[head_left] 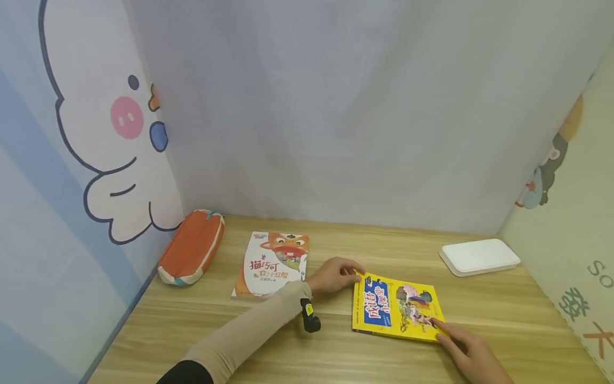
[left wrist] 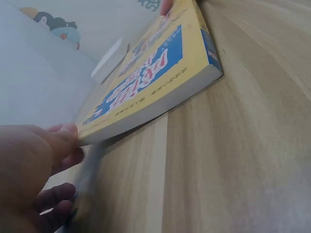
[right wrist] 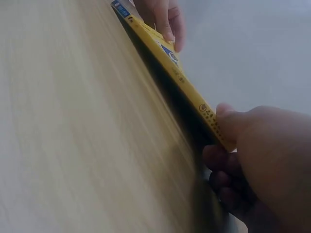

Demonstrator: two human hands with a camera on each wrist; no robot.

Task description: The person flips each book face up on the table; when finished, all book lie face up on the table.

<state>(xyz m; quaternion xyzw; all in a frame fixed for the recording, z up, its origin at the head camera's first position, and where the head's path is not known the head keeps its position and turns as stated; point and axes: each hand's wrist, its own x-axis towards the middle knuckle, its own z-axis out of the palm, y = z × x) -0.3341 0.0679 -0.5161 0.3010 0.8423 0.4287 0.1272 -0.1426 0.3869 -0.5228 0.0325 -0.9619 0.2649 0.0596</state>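
Note:
A yellow book [head_left: 395, 306] with a blue title block lies between my two hands. My left hand [head_left: 334, 274] pinches its far left corner, thumb on the cover and fingers beneath, as the left wrist view shows. At the near right corner, my right hand [head_left: 467, 349] grips the book with the thumb on top and curled fingers under it. In the right wrist view the yellow spine [right wrist: 177, 73] is tilted, with a dark gap under it near my right fingers. A white book with an orange cartoon animal [head_left: 273, 264] lies left of my left hand, partly behind the forearm.
An orange pencil case [head_left: 192, 248] rests at the back left of the wooden table [head_left: 331, 357]. Toward the back right sits a white flat box [head_left: 479, 256]. Printed curtains [head_left: 336, 106] stand around the table on three sides.

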